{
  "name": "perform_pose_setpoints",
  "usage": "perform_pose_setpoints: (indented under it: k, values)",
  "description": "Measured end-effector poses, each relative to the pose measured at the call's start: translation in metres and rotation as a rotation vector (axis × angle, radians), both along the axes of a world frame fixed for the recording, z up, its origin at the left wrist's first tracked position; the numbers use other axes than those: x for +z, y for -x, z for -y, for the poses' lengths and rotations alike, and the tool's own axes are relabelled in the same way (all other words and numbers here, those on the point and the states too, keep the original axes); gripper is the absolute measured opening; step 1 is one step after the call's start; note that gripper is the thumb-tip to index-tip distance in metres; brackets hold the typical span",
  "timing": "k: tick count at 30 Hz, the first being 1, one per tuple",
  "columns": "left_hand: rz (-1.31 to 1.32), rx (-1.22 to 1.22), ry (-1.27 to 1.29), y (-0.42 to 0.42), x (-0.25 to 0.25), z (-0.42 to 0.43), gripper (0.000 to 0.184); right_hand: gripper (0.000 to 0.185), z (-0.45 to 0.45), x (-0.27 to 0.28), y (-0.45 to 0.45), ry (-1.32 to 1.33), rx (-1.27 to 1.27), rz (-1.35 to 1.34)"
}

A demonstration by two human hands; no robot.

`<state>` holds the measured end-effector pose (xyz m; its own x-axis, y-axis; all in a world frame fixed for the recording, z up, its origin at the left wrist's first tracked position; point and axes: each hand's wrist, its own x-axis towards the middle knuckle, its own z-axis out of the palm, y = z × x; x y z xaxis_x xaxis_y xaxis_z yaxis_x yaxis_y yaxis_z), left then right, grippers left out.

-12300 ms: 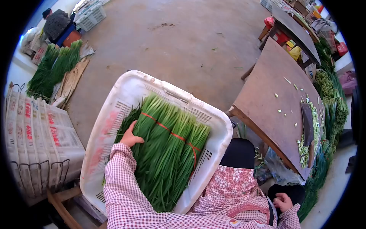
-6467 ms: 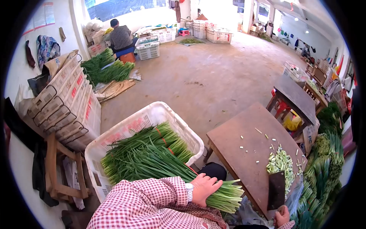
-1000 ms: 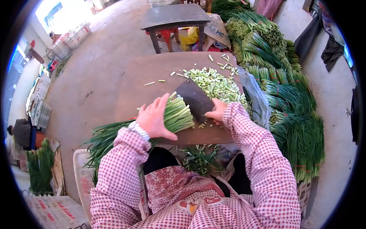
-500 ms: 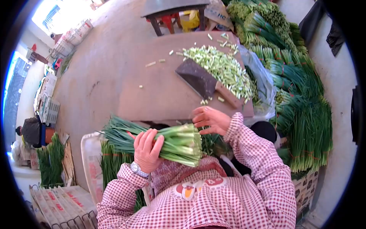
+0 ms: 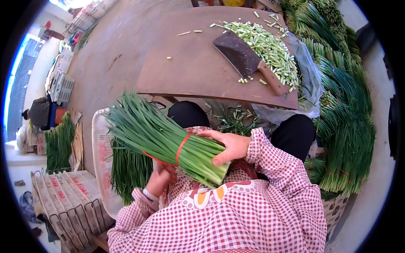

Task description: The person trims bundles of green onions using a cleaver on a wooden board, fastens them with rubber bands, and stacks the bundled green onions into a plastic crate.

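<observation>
1. green leafy bundle (image 5: 158, 128), pale cut end toward the person's right, held above the lap, just off the desk's (image 5: 181, 78) near edge; leaf tips reach past the near left corner.
2. red band (image 5: 182, 148) around the bundle, nearer the pale end; one strand slants off along the underside toward the left.
3. right hand (image 5: 236, 146): fingers clamped on the pale end, thumb on top.
4. left hand (image 5: 160, 180): under the bundle, by the band; fingers partly hidden, cannot tell whether together or apart.
5. cleaver (image 5: 238, 52) flat on desk, handle toward near right corner, beside heaped cut pieces (image 5: 274, 52) along the right edge.
6. white crate (image 5: 101, 141) left of the lap, more greens (image 5: 128, 173) inside.
</observation>
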<state>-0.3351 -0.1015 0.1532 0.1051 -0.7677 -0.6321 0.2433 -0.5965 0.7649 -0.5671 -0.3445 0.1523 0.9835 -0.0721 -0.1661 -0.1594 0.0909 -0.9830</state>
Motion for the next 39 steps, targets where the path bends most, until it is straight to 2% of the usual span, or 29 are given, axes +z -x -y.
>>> perform_pose_setpoints:
  k: [1,2,3,4,7,9,10,12,13,14,15,16,17,18,19,20,22,24,25,26,29,30,32,33,37,39]
  values:
    - [-0.391,0.303,-0.078,-0.002,-0.002,0.011,0.055,0.103,-0.004,0.009,0.000,0.045,-0.009,0.025]
    - [-0.390,0.313,-0.076,0.002,0.001,0.016,0.055,0.103,-0.008,0.019,0.000,0.091,-0.017,0.048]
    - [-0.393,0.357,0.098,0.016,0.018,0.028,0.061,0.101,-0.011,0.031,0.001,0.252,-0.049,0.065]
    - [-0.392,0.397,0.277,0.024,0.027,0.034,0.069,0.101,-0.012,0.039,0.002,0.257,-0.040,0.070]
    - [-0.411,0.301,0.480,0.023,0.041,0.044,0.072,0.096,-0.011,0.062,0.005,0.500,-0.172,0.242]
    - [-0.295,0.309,0.685,0.023,0.054,0.061,0.077,0.094,-0.008,0.089,0.004,0.529,-0.194,0.246]
    - [-0.287,0.310,0.700,0.020,0.054,0.072,0.077,0.092,-0.005,0.100,0.001,0.554,-0.218,0.247]
    - [-0.266,0.437,0.839,0.010,0.052,0.097,0.082,0.093,0.000,0.111,-0.010,0.625,-0.266,0.337]
    - [-0.257,0.429,0.856,0.006,0.055,0.112,0.082,0.088,0.003,0.108,-0.014,0.484,-0.256,0.368]
    - [-0.370,0.428,0.867,0.002,0.059,0.130,0.080,0.083,0.008,0.104,-0.015,0.348,-0.247,0.395]
    - [-0.490,0.421,0.873,0.001,0.063,0.143,0.080,0.076,0.012,0.101,-0.012,0.106,-0.257,0.388]
    - [-0.497,0.401,0.886,0.004,0.069,0.151,0.080,0.069,0.016,0.101,-0.004,-0.136,-0.268,0.377]
    - [-0.554,0.427,0.828,0.009,0.076,0.158,0.079,0.058,0.023,0.102,0.012,0.048,-0.376,0.271]
    - [-0.610,0.457,0.766,0.012,0.080,0.164,0.078,0.048,0.031,0.091,0.024,0.348,-0.522,0.244]
    - [-0.688,0.451,0.712,0.012,0.080,0.171,0.070,0.039,0.035,0.090,0.035,0.328,-0.654,0.214]
    - [-0.699,0.444,0.714,0.016,0.081,0.179,0.070,0.031,0.037,0.090,0.043,0.303,-0.785,0.183]
    - [-0.464,0.679,0.576,0.032,0.085,0.192,0.059,0.020,0.031,0.106,0.054,0.315,-0.934,0.154]
    - [-0.595,0.755,0.514,0.046,0.082,0.200,0.041,0.016,0.016,0.128,0.053,0.468,-0.844,0.193]
    - [-0.610,0.768,0.487,0.051,0.079,0.203,0.039,0.018,0.011,0.129,0.049,0.685,-0.782,0.256]
    - [-0.625,0.784,0.459,0.056,0.075,0.205,0.036,0.021,0.007,0.129,0.044,0.899,-0.708,0.315]
    - [-0.524,0.771,0.528,0.068,0.055,0.209,0.036,0.031,-0.011,0.128,0.023,1.161,-0.573,0.277]
    - [-0.527,0.770,0.525,0.072,0.053,0.209,0.036,0.031,-0.015,0.124,0.018,1.161,-0.574,0.273]
    - [-0.487,0.792,0.493,0.077,0.053,0.209,0.034,0.034,-0.024,0.113,0.008,1.423,-0.485,0.121]
    - [-0.478,0.790,0.502,0.076,0.050,0.210,0.034,0.026,-0.029,0.105,0.002,1.476,-0.590,0.140]
    - [-0.466,0.775,0.557,0.073,0.054,0.207,0.037,0.011,-0.038,0.096,0.007,1.475,-0.639,0.216]
    - [-0.577,0.732,0.593,0.072,0.064,0.205,0.041,0.013,-0.045,0.090,0.005,1.491,-0.737,0.295]
